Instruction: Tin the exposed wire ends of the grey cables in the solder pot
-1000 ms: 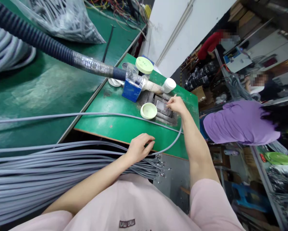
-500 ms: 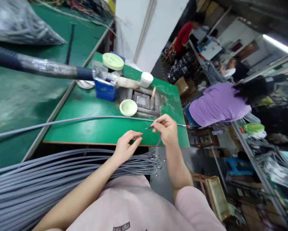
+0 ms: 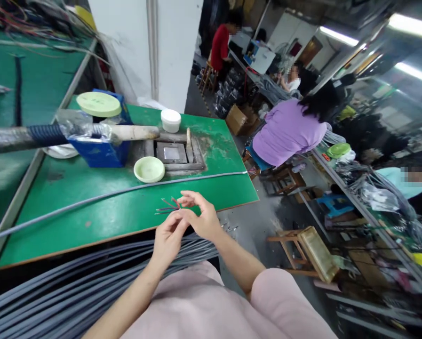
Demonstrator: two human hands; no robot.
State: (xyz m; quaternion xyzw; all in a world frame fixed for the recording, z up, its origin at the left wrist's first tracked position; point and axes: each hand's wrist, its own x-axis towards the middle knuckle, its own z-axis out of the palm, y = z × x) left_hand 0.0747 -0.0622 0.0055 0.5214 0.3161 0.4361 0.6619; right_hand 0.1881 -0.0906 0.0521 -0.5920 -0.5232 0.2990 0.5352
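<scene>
Several thin dark and red wires (image 3: 168, 207) fan out to the left from a cable end over the near side of the green table. My left hand (image 3: 169, 235) is closed in a pinch at the base of these wires; the grip itself is partly covered. My right hand (image 3: 203, 216) meets it from the right, thumb against the left fingers. Its other fingers are stretched out and apart from the thumb, beside the red wire. Below both hands lies a thick bundle of grey cables (image 3: 91, 273). One separate grey cable (image 3: 126, 189) runs across the tabletop, its stripped end at the right edge.
On the green table (image 3: 232, 188) stand a shallow pale-green bowl (image 3: 149, 170), a square metal pot (image 3: 171, 153), a white tub (image 3: 171, 120) and a blue box (image 3: 107, 153) under a hose nozzle (image 3: 136, 133). A person in purple (image 3: 284, 132) sits to the right. A wooden stool (image 3: 302, 254) is nearby.
My hands have come together, the right moving left to the left hand. The wires now point left and spread apart. The view has turned right.
</scene>
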